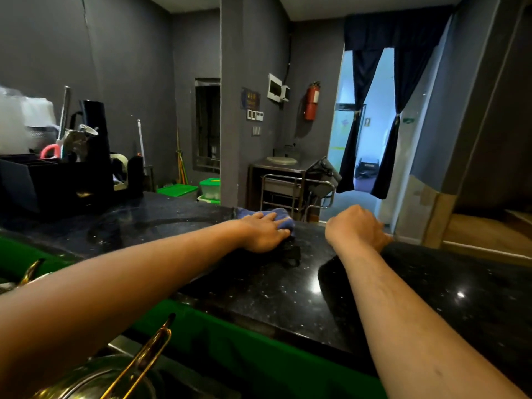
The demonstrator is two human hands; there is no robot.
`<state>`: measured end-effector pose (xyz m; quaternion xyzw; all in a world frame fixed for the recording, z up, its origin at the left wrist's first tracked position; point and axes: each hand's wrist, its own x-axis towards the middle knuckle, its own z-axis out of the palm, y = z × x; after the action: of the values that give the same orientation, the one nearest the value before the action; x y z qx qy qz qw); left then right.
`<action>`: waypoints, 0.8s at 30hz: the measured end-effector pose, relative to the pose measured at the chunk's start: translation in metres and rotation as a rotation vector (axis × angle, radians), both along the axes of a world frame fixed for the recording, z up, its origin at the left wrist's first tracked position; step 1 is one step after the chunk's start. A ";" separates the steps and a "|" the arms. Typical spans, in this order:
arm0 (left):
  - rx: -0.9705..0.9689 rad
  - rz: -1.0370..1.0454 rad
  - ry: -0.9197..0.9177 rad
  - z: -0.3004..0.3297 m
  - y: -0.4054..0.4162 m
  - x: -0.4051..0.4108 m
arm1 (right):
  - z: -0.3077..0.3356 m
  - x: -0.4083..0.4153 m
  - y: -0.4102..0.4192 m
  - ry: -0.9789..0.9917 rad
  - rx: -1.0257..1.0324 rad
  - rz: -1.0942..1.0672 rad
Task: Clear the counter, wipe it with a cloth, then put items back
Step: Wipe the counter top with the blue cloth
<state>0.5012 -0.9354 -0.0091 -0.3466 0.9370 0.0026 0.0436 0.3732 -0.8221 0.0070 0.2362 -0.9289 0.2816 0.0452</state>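
I'm mid-wipe: my left hand [263,233] lies flat on the crumpled blue cloth [280,218], fingers [270,218] spread straight across it, pressing it onto the far edge of the glossy black speckled stone worktop [259,292]. My right hand [357,227] hangs just beside it at the far edge, fingers curled under; I can't tell whether they grip the edge or anything at all. To do this well, I'd say keep the palm flat, press evenly, and overlap long strokes toward the near side, stopping short of the black organiser box [54,182] crowding the far left.
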 end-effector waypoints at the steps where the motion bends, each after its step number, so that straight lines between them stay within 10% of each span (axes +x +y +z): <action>1: -0.007 0.050 0.010 -0.001 0.005 -0.002 | 0.001 -0.005 0.003 -0.008 -0.010 -0.013; 11: 0.344 0.091 0.101 0.030 0.051 0.015 | 0.002 -0.019 -0.005 0.043 -0.216 -0.025; 17: 0.084 -0.236 -0.050 -0.005 0.033 0.041 | -0.001 -0.017 -0.008 0.066 -0.223 0.045; 24: 0.112 -0.029 -0.019 0.005 -0.012 -0.019 | -0.003 -0.010 0.000 0.037 -0.191 0.141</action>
<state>0.4818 -0.9471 -0.0039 -0.3298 0.9399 0.0512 0.0717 0.3628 -0.8224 0.0038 0.3009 -0.8779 0.3668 0.0646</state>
